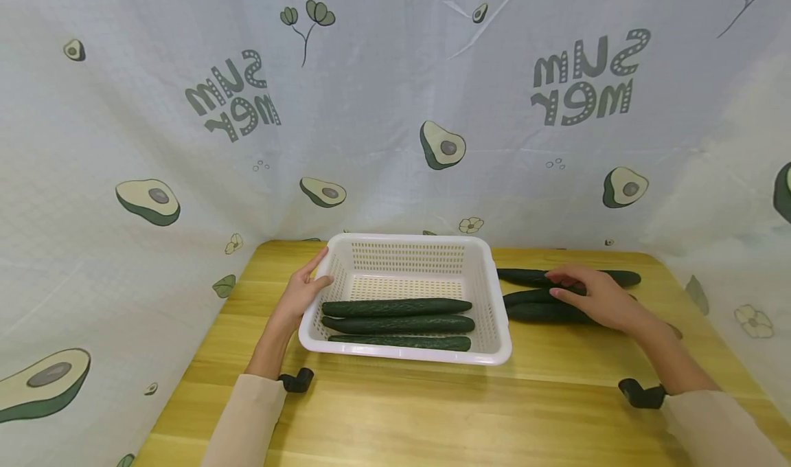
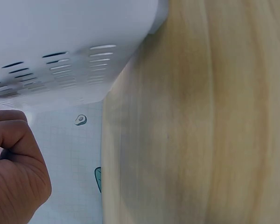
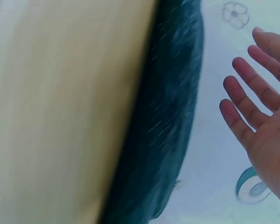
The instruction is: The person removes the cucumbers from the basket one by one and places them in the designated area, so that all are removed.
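A white plastic basket (image 1: 503,309) with slotted walls sits on the wooden table. Inside it, three dark green cucumbers (image 1: 398,325) lie side by side along the near part. My left hand (image 1: 301,292) grips the basket's left rim, thumb over the inner side and fingers outside; in the left wrist view the hand (image 2: 18,163) shows curled beside the slotted wall. To the right of the basket, more cucumbers (image 1: 544,312) lie on the table. Above them hovers my right hand (image 1: 602,299), partly covering them. The right wrist view shows its fingers (image 3: 245,100) spread, holding nothing, beside a cucumber (image 3: 161,112).
The wooden table (image 1: 395,412) stretches toward me in front of the basket. A pale cloth (image 1: 383,110) printed with avocados and flowers hangs behind the table and along its sides. Each wrist wears a black device (image 1: 298,380).
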The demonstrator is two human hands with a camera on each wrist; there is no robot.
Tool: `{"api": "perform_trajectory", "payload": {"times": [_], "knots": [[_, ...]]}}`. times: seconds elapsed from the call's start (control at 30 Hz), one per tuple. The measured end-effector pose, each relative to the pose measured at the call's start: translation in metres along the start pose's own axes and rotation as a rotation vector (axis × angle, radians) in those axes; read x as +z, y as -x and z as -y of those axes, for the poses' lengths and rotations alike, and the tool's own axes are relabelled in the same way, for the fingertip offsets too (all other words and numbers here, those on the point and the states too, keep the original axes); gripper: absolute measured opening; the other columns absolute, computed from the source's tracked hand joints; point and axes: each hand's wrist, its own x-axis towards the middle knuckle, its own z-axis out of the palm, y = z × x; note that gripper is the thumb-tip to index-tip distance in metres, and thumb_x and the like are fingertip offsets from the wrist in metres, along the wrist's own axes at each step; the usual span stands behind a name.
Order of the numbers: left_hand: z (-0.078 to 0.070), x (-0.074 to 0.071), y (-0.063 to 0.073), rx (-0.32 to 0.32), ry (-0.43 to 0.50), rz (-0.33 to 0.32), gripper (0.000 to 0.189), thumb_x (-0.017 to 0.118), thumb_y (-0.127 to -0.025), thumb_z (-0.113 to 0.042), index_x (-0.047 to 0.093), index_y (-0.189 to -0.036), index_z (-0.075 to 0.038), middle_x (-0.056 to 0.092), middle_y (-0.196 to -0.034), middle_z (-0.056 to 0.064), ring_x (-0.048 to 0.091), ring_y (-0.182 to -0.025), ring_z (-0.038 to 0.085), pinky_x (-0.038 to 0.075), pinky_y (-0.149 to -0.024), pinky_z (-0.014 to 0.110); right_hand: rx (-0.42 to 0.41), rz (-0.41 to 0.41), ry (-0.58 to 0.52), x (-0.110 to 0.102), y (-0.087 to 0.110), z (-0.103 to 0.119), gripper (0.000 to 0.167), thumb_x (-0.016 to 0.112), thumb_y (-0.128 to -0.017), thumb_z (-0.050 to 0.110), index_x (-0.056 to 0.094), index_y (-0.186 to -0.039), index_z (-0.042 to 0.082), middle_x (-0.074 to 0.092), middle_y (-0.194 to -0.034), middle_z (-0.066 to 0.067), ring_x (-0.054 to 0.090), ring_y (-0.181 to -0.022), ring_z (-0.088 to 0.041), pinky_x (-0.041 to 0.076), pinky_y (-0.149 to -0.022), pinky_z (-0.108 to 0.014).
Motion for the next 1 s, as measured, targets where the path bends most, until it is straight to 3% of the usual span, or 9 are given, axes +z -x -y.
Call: {"api": "perform_trajectory", "payload": {"times": [0.3, 1.0], "knots": [[0.000, -0.001, -0.001, -0.003, 0.023, 0.004, 0.068, 0.056, -0.104, -0.011, 0.031, -0.163, -0.035, 0.050, -0.153, 0.022, 0.062, -0.122, 0.048, 0.063, -0.080, 0.040, -0.018, 0.007, -0.071, 0.003, -0.027, 0.033, 0.041, 0.065, -0.103, 0.028, 0.063, -0.137, 0.004, 0.068, -0.131, -0.019, 0.063, -0.115, -0.037, 0.051, -0.098, -0.060], [-0.001, -0.001, 0.001, -0.013, 0.026, 0.006, 0.068, 0.057, -0.104, -0.012, 0.031, -0.162, -0.037, 0.058, -0.141, 0.029, 0.068, -0.112, 0.046, 0.063, -0.075, 0.036, -0.091, 0.028, -0.139, 0.012, -0.081, 0.106, 0.041, 0.065, -0.102, 0.030, 0.063, -0.138, 0.010, 0.065, -0.137, -0.012, 0.061, -0.120, -0.034, 0.051, -0.103, -0.060]]}}
